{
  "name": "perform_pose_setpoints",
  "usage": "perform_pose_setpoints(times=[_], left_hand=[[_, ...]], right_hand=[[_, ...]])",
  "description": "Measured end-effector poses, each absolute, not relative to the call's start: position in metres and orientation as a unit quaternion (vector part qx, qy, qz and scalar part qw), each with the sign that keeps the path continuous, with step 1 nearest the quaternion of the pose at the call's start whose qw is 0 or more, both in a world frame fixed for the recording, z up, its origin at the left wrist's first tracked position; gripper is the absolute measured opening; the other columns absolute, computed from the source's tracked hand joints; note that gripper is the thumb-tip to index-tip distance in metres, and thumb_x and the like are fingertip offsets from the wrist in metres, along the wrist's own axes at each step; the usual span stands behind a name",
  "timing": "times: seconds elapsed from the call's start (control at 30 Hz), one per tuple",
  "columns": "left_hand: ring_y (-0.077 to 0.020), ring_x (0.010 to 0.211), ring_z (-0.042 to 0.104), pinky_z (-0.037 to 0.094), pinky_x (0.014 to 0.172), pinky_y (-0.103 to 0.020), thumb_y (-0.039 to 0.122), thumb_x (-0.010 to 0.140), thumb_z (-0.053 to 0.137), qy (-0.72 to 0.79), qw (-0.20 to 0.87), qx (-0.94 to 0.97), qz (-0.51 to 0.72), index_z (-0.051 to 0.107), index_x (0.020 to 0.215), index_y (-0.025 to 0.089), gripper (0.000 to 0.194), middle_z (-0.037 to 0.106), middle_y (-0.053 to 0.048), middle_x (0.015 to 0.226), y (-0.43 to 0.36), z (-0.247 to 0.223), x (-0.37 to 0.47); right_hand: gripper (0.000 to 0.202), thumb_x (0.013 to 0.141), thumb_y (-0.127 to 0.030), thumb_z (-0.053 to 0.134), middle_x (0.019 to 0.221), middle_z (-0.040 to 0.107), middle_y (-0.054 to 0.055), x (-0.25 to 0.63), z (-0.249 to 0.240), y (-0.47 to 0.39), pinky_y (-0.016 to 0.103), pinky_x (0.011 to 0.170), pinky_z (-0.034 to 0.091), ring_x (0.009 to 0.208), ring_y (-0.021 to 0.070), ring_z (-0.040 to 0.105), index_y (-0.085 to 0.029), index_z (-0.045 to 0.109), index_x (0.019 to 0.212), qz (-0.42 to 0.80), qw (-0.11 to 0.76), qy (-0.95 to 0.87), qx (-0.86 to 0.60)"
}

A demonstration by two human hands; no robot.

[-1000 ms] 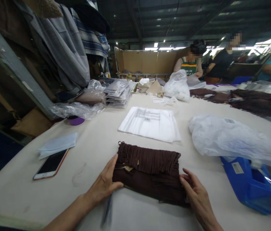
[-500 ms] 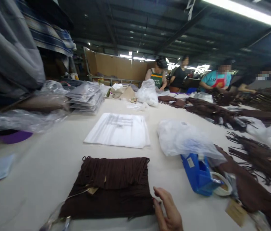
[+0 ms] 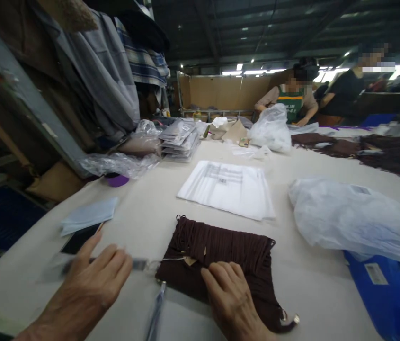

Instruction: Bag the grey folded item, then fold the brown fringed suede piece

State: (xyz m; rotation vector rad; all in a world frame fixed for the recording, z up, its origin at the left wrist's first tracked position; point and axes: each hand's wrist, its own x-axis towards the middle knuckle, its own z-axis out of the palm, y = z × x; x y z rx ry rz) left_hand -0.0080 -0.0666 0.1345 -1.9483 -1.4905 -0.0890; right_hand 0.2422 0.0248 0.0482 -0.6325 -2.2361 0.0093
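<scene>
A dark brown folded fringed item [image 3: 221, 251] lies on the pale table, with a small tan tag [image 3: 190, 260] and a string on it. My right hand [image 3: 230, 296] rests on its front part, fingers curled against the fabric. At the left, my left hand [image 3: 100, 270] is over a blurred dark, glossy strip [image 3: 139, 264] beside the item; what its bent fingers hold is too blurred to tell. Near the front edge, a thin tassel-like piece in clear wrap [image 3: 156, 310] extends from the item's left corner.
Beyond lies a stack of white printed bags [image 3: 226, 189]. A blue tape dispenser [image 3: 380, 289] and a cloudy plastic bag [image 3: 349, 218] are at the right. A blue mask [image 3: 88, 215] lies over a dark phone-like object at the left. A person [image 3: 292, 94] works across the table.
The view has turned left. My left hand has come into view at the left. My right hand has moved from the item's right edge onto its front, and the item now sits at an angle.
</scene>
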Motion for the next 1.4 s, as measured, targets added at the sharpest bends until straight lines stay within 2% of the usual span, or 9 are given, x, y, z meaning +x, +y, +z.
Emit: perform_pose_setpoints(times=[0.13, 0.3, 0.5, 0.7, 0.9, 1.13, 1.23, 1.33, 1.4], left_hand=[[-0.0249, 0.096, 0.053, 0.020, 0.109, -0.058, 0.006, 0.085, 0.039, -0.482, 0.392, -0.782, 0.049, 0.064, 0.082, 0.010, 0.026, 0.060, -0.009, 0.081, -0.051, 0.151, 0.012], [-0.0241, 0.096, 0.053, 0.020, 0.109, -0.059, 0.012, 0.086, 0.038, -0.461, 0.414, -0.784, 0.027, 0.064, 0.081, 0.010, 0.026, 0.060, -0.009, 0.080, -0.050, 0.149, 0.010], [-0.0263, 0.100, 0.053, 0.019, 0.109, -0.058, 0.014, 0.085, 0.040, -0.454, 0.427, -0.781, -0.021, 0.064, 0.080, 0.010, 0.025, 0.060, -0.009, 0.080, -0.047, 0.141, 0.005], [-0.0279, 0.108, 0.051, 0.011, 0.111, -0.057, 0.017, 0.083, 0.044, -0.435, 0.421, -0.795, -0.024, 0.063, 0.084, 0.009, 0.021, 0.063, -0.011, 0.089, -0.044, 0.145, 0.009], [-0.0271, 0.114, 0.047, 0.006, 0.113, -0.055, 0.019, 0.082, 0.046, -0.384, 0.397, -0.833, -0.032, 0.063, 0.086, 0.011, 0.020, 0.064, -0.009, 0.094, -0.040, 0.152, 0.015], [-0.0246, 0.121, 0.042, 0.021, 0.113, -0.045, 0.019, 0.081, 0.047, -0.268, 0.391, -0.880, -0.039, 0.064, 0.098, 0.015, 0.024, 0.062, -0.005, 0.109, -0.022, 0.142, 0.045], [-0.0166, 0.131, 0.027, 0.033, 0.108, -0.034, 0.024, 0.087, 0.042, -0.219, 0.375, -0.896, -0.092, 0.055, 0.116, 0.026, 0.032, 0.046, 0.005, 0.133, -0.003, 0.120, 0.060], [-0.0184, 0.133, 0.024, 0.032, 0.109, -0.044, 0.027, 0.090, 0.046, -0.230, 0.304, -0.911, -0.160, 0.044, 0.126, 0.033, 0.036, 0.039, 0.005, 0.139, 0.006, 0.095, 0.063], [-0.0233, 0.130, 0.031, 0.032, 0.107, -0.050, 0.020, 0.090, 0.044, -0.262, 0.236, -0.917, -0.186, 0.044, 0.127, 0.026, 0.037, 0.046, -0.001, 0.134, 0.002, 0.082, 0.057]], right_hand=[[0.026, 0.089, -0.009, 0.035, 0.085, 0.060, 0.004, 0.209, 0.037, 0.035, 0.035, 0.080, 0.038, 0.080, 0.0174, 0.050, -0.017, 0.059, 0.096, -0.008, 0.332, -0.905, -0.266], [0.019, 0.088, -0.011, 0.041, 0.083, 0.059, 0.004, 0.202, 0.031, 0.042, 0.035, 0.077, 0.036, 0.076, 0.0179, 0.048, -0.017, 0.059, 0.091, -0.037, 0.294, -0.918, -0.264], [0.043, 0.093, -0.012, 0.020, 0.097, 0.065, 0.006, 0.199, 0.049, 0.030, 0.038, 0.092, 0.028, 0.098, 0.0202, 0.051, -0.014, 0.063, 0.098, -0.081, 0.366, -0.910, -0.180], [0.041, 0.091, -0.011, 0.026, 0.086, 0.070, 0.005, 0.194, 0.062, 0.016, 0.036, 0.089, 0.030, 0.093, 0.0194, 0.052, -0.015, 0.066, 0.086, -0.091, 0.408, -0.897, -0.142], [0.034, 0.089, -0.007, 0.032, 0.089, 0.069, 0.007, 0.210, 0.075, 0.039, 0.040, 0.097, 0.028, 0.094, 0.0203, 0.052, -0.011, 0.065, 0.091, -0.108, 0.353, -0.919, -0.137], [0.031, 0.093, -0.021, 0.031, 0.078, 0.065, 0.002, 0.212, 0.049, 0.064, 0.038, 0.087, 0.042, 0.082, 0.0169, 0.058, -0.020, 0.060, 0.084, -0.016, 0.356, -0.913, -0.201], [0.021, 0.090, -0.025, 0.039, 0.088, 0.065, 0.004, 0.228, 0.046, 0.071, 0.036, 0.078, 0.052, 0.085, 0.0184, 0.061, -0.022, 0.060, 0.088, 0.054, 0.356, -0.903, -0.235], [0.021, 0.088, -0.018, 0.040, 0.094, 0.065, 0.006, 0.265, 0.048, 0.074, 0.027, 0.070, 0.057, 0.086, 0.0162, 0.064, -0.021, 0.059, 0.092, 0.100, 0.394, -0.860, -0.309], [0.020, 0.087, -0.016, 0.041, 0.095, 0.065, 0.006, 0.295, 0.048, 0.068, 0.026, 0.070, 0.057, 0.084, 0.0154, 0.065, -0.021, 0.059, 0.093, 0.099, 0.421, -0.824, -0.367]])
